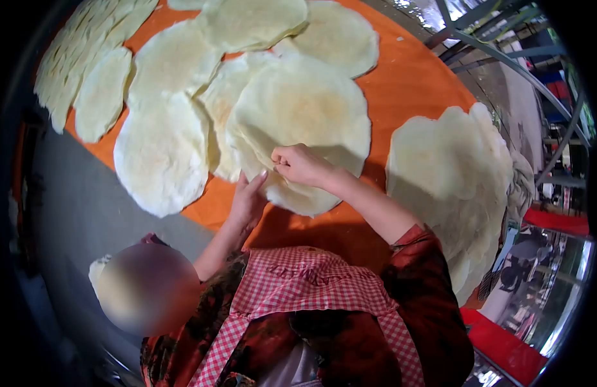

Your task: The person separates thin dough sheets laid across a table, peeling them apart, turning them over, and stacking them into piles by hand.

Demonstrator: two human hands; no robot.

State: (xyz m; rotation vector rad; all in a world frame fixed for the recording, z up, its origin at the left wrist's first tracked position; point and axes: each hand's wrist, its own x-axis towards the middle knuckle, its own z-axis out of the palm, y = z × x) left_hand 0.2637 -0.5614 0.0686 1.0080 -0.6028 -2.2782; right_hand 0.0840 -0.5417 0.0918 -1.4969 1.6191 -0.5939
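Observation:
A large, round, thin flatbread [311, 109] lies in front of me on top of other sheets, its near left part lifted and folded. My right hand [302, 164] is closed in a pinch over this fold, with the knuckles up. At the near edge of the same flatbread, my left hand [250, 198] grips between thumb and fingers; some of its fingertips are hidden. Another pale flatbread [162, 151] lies left of my hands, and a further flatbread [250, 22] is beyond them.
An orange cloth [408, 77] covers the table. Overlapping flatbreads [447, 174] are piled at the right, and rows of folded ones [86, 45] lie at the far left. Another person's blurred head [144, 287] is close at the lower left. Metal framing [505, 48] stands beyond the right edge.

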